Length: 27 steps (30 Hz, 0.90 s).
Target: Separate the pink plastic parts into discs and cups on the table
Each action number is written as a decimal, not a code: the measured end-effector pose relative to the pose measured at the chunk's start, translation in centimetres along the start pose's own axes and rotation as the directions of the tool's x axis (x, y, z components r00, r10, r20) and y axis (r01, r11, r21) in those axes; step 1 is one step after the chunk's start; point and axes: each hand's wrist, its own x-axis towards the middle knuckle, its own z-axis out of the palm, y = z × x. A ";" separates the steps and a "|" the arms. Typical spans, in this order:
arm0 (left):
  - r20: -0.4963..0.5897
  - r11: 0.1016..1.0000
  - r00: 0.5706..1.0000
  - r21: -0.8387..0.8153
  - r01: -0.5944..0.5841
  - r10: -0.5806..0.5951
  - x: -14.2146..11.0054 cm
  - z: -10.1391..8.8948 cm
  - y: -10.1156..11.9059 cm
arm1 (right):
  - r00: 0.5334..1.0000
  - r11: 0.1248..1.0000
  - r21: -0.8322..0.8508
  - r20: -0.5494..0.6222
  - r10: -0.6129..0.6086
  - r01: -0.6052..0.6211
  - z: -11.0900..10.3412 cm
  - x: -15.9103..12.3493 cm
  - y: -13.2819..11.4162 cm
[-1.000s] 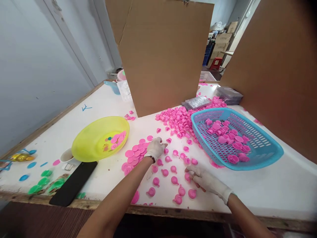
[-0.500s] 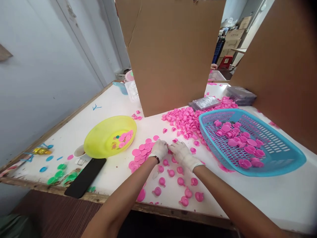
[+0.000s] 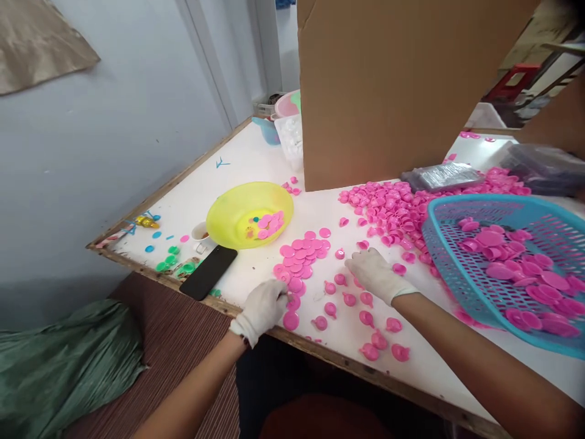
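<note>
My left hand (image 3: 265,308), in a white glove, is at the table's front edge with its fingers curled together. Its fingertips touch the lower end of a spread of flat pink discs (image 3: 297,262); whether a disc is between them I cannot make out. To the right, my gloved right hand (image 3: 377,274) is low over the table with fingers bent down and drawn together. What its fingertips hold, if anything, is hidden. A pink piece shows just below them. Small pink toy cups (image 3: 366,317) with handles lie loosely spaced between my hands and toward the front edge.
A large heap of pink cups (image 3: 393,207) lies beyond my right hand. A blue basket (image 3: 439,262) with pink pieces stands at right, a yellow bowl (image 3: 223,213) at left. A black phone (image 3: 209,272) lies near the edge. A cardboard sheet (image 3: 384,91) stands behind.
My hands were together over the pink pieces; now they are apart. The left has come down to the discs near the front edge. The view has turned left.
</note>
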 end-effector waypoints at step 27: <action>0.332 0.500 0.942 -0.808 0.310 -0.047 -4.1 2.8 4.5 | 0.984 0.263 0.956 0.092 0.151 -0.130 4.6 -10.2 -10.9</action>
